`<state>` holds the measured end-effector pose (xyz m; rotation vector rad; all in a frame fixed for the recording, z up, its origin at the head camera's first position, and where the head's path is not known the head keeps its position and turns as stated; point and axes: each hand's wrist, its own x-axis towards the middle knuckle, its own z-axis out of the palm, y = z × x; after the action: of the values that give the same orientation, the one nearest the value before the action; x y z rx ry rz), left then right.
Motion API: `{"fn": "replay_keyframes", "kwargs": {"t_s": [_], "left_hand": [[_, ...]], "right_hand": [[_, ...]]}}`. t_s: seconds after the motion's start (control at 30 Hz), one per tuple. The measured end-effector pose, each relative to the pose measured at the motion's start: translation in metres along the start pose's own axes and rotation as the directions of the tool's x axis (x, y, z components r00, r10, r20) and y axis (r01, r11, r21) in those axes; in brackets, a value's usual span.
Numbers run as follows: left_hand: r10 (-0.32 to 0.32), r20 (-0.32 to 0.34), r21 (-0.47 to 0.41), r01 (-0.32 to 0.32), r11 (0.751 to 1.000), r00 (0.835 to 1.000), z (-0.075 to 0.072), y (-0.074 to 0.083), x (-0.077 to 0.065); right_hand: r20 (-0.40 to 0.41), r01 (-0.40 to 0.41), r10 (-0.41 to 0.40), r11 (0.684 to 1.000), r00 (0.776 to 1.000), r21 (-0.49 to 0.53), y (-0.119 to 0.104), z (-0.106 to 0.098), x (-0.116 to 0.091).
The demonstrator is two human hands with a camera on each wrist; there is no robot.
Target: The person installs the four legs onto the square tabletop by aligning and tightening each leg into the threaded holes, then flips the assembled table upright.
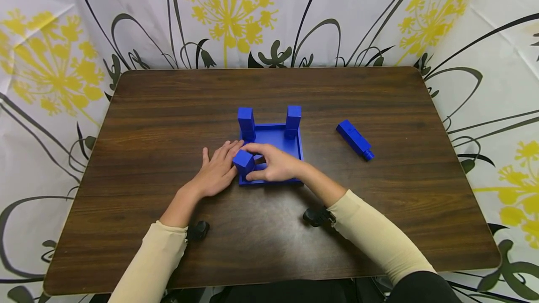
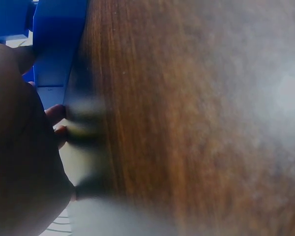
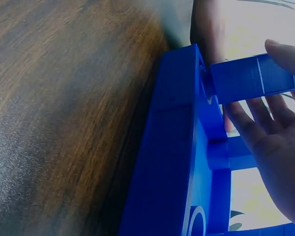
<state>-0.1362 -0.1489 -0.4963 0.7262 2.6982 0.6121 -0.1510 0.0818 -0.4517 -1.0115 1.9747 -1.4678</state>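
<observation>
A square blue frame with raised walls (image 1: 275, 138) lies on the table. My right hand (image 1: 275, 163) grips a blue square post (image 1: 243, 160) between thumb and fingers at the frame's near left corner. In the right wrist view that post (image 3: 253, 78) stands out from the corner, its lower end right at the rim. Against the frame's left side rests my left hand (image 1: 217, 172), fingers stretched out. Two similar posts rise from the far corners, one left (image 1: 246, 124) and one right (image 1: 293, 120). A round socket (image 3: 198, 220) shows inside the frame's near right corner.
On the wooden table (image 1: 177, 111), to the right of the frame, lies a loose blue post (image 1: 354, 138) with a round peg at its near end. A patterned curtain (image 1: 151, 18) hangs behind the table's far edge and along both sides.
</observation>
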Motion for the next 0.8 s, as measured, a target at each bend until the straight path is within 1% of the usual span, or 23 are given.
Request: {"fn": "replay_keyframes", "kwargs": {"t_s": [0.2, 0.47, 0.63, 0.8], "left_hand": [[-0.003, -0.002, -0.008, 0.003, 1.0, 1.0, -0.0003, 0.0008, 0.0], [-0.01, -0.002, -0.002, 0.01, 1.0, 1.0, 0.0003, 0.0002, -0.0004], [-0.003, -0.003, -0.008, 0.003, 1.0, 1.0, 0.0006, -0.0009, -0.0003], [-0.001, 0.008, -0.009, 0.001, 1.0, 1.0, 0.0001, -0.0009, -0.0002]], "right_hand": [[-0.068, 0.001, -0.005, 0.998, 0.998, -0.059, 0.0024, 0.0057, 0.002], [-0.101, 0.001, -0.013, 0.993, 0.995, -0.121, 0.0012, 0.0083, 0.0041], [-0.088, 0.017, -0.031, 0.986, 0.996, -0.164, 0.0016, 0.0081, 0.0043], [-0.033, 0.042, -0.048, 0.987, 0.998, -0.155, 0.0027, 0.0057, 0.0026]]}}
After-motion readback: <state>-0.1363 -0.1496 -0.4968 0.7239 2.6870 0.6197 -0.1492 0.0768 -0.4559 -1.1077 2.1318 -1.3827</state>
